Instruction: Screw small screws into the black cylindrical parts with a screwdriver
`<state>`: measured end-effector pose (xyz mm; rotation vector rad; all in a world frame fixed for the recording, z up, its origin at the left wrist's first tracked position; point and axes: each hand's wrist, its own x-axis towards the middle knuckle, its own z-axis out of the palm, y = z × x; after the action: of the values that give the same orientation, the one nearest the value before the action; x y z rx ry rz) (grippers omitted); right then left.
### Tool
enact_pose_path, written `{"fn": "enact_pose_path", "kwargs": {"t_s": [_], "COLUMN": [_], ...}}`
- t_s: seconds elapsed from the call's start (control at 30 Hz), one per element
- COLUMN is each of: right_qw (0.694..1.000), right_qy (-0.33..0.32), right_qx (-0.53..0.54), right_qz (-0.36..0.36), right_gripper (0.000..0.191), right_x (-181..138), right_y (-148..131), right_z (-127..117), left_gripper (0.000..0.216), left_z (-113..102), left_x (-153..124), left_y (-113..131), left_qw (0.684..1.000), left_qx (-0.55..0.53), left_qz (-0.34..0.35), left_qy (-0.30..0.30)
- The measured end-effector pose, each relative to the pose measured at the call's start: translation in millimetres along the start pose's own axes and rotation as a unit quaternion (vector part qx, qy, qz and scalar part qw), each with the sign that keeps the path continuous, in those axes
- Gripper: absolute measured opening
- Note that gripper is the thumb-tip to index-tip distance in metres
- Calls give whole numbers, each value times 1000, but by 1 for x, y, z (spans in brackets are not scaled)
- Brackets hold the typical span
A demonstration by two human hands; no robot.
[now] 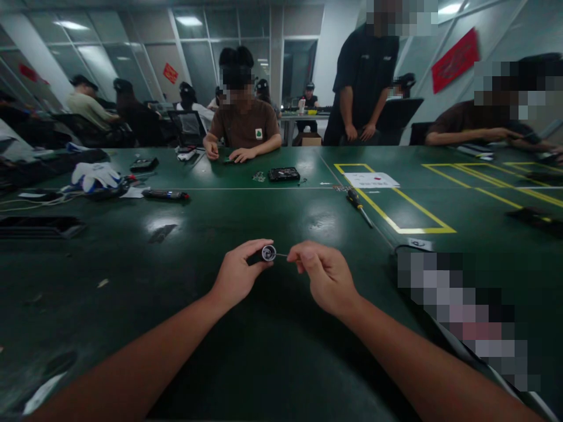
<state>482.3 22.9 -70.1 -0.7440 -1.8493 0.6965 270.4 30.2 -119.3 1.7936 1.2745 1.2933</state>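
My left hand [241,271] is closed around a small round black part with a pale ring face [268,252], held just above the dark green table [264,363]. My right hand [323,274] is pinched shut on a thin pin or wire [282,255] that reaches to the round part's side. Both hands meet at the middle of the view, close together. What the thin piece is exactly I cannot tell.
A yellow-handled screwdriver [358,205] lies by a yellow taped rectangle [396,199] with a white sheet [372,179]. White gloves [94,174], a dark tool [165,194] and cables lie at left. A black device [284,173] sits before a seated person [244,126]. Others work around.
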Motion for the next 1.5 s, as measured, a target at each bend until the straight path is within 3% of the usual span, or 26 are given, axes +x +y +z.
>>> {"fn": "enact_pose_path", "kwargs": {"t_s": [0.13,0.23,0.63,0.7,0.77,0.8,0.87,0.93,1.03,1.17,1.5], "right_qw": [996,986,976,958,913,889,865,874,915,961,990], "right_qy": [58,105,121,137,142,115,117,144,177,161,106], "right_qx": [5,67,93,155,262,309,347,334,261,142,22], "right_qz": [70,113,155,197,279,319,343,321,252,173,93], "right_gripper": [19,19,22,25,29,31,32,30,30,28,21], "right_x": [0,4,12,15,17,18,18,18,16,13,6], "right_y": [3,9,15,21,28,32,37,39,34,24,15], "right_z": [4,6,6,5,3,3,2,2,5,6,1], "left_gripper": [42,42,40,40,39,39,40,40,41,40,41], "left_z": [-2,-4,-5,-5,-5,-5,-5,-4,-5,-5,-6], "left_x": [1,1,1,1,1,1,1,1,0,-1,1], "left_y": [0,3,7,7,8,9,11,12,14,17,16], "left_qw": [1000,1000,999,999,999,999,999,999,999,999,999], "left_qx": [3,18,50,46,42,41,44,48,50,53,54], "left_qz": [-11,-12,10,11,15,16,17,15,11,6,2], "left_qy": [-1,-2,-8,-4,-2,-3,-7,-10,-9,-8,-3]}}
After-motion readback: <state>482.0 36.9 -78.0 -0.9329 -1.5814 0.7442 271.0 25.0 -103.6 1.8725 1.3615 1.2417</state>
